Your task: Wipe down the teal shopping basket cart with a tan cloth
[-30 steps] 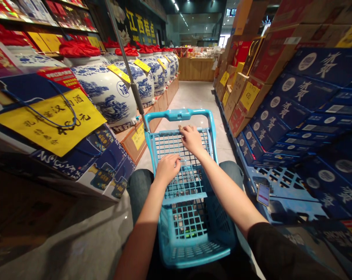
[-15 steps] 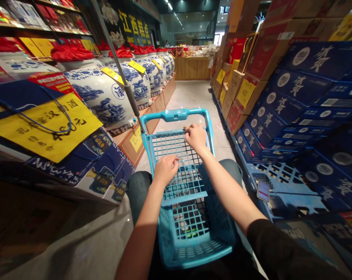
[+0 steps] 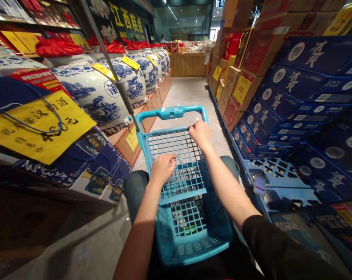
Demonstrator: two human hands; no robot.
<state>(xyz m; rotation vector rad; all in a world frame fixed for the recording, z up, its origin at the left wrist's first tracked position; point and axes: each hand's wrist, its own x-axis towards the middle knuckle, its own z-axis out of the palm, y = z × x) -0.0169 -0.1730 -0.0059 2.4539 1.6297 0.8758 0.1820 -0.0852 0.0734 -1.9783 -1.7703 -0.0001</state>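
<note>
A blue plastic shopping basket (image 3: 193,252) with mesh panels stands between my knees, its long handle bar (image 3: 172,112) at the far end. My right hand (image 3: 200,134) is closed over the upper right rim of the mesh panel (image 3: 176,144). Lower down on the left side, my left hand (image 3: 163,168) lies over the mesh with bent fingers and the thumb close to them. At its fingertips is a small pale spot, too faint to name. Through the lower mesh, something small and green shows.
Large blue-and-white jars (image 3: 91,93) with red cloth tops line the left side, behind a gift box with a yellow price sign (image 3: 44,124). Blue cartons (image 3: 304,58) are stacked on the right. A phone (image 3: 260,185) lies by a blue pallet (image 3: 292,190). A wooden counter (image 3: 190,64) stands ahead.
The view has shifted slightly, so the basket and jars sit a little further left. My right hand has turned a little on the rim; my left hand keeps its place on the mesh.
</note>
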